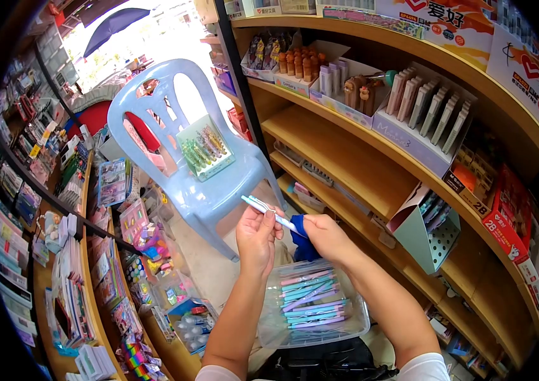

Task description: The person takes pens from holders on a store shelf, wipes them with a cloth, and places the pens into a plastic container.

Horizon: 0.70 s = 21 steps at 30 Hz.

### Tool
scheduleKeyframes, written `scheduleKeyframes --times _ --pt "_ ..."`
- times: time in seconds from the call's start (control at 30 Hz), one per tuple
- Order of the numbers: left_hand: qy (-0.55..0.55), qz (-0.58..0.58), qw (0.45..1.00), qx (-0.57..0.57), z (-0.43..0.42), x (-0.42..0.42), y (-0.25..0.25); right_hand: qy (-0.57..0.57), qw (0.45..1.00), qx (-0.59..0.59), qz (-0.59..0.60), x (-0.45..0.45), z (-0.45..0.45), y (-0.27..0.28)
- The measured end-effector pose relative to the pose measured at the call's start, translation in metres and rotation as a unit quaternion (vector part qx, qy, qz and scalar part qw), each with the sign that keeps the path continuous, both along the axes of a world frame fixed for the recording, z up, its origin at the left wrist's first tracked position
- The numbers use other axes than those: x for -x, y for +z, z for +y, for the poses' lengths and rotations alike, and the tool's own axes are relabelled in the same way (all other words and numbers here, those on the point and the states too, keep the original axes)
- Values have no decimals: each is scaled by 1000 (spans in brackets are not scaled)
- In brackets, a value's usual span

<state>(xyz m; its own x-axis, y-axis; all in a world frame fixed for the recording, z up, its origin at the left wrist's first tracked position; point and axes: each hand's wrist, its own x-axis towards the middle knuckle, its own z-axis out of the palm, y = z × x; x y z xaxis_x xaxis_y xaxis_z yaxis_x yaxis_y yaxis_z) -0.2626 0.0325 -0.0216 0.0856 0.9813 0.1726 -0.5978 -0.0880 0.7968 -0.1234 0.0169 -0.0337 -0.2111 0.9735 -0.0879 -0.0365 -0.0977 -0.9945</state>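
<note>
My left hand point(258, 233) is closed in a pinch on slim light-blue and white pens point(255, 203); I cannot tell exactly how many. A dark blue cloth point(305, 250) is bunched in my closed right hand point(328, 236), around the lower ends of the same pens. Just below both hands, a clear plastic box point(363, 320) sits close to my body. In it lie several pink, teal and lilac pens point(310, 298), roughly side by side.
Ahead stands a light-blue plastic chair point(209, 202) with a display box of patterned pens point(204, 149) on its seat. Wooden shelves point(345, 162) curve along the right, with a polka-dot box point(431, 232) of pens. Packed stationery racks point(69, 279) line the left.
</note>
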Motion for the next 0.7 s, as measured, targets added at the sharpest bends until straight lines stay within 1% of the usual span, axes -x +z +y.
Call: scheduleKeyframes --times 0.03,0.13,0.17,0.37,0.57,0.7 --pt "-13 -3 1000 -15 -1 0 0 -1 995 62 84 -1 -1 3" --pt "-40 -17 998 -46 -2 -2 1 17 975 158 157 -7 2 13" --pt "-47 -23 997 -54 -2 -3 2 6 972 170 160 -7 3 13" --pt "-51 -72 994 -63 4 3 -3 0 968 176 179 -9 6 6" --pt "-17 -66 997 -35 5 4 -4 -34 968 146 202 -8 4 7" --pt "1 -58 998 -14 5 5 -4 -39 974 121 187 -6 1 11"
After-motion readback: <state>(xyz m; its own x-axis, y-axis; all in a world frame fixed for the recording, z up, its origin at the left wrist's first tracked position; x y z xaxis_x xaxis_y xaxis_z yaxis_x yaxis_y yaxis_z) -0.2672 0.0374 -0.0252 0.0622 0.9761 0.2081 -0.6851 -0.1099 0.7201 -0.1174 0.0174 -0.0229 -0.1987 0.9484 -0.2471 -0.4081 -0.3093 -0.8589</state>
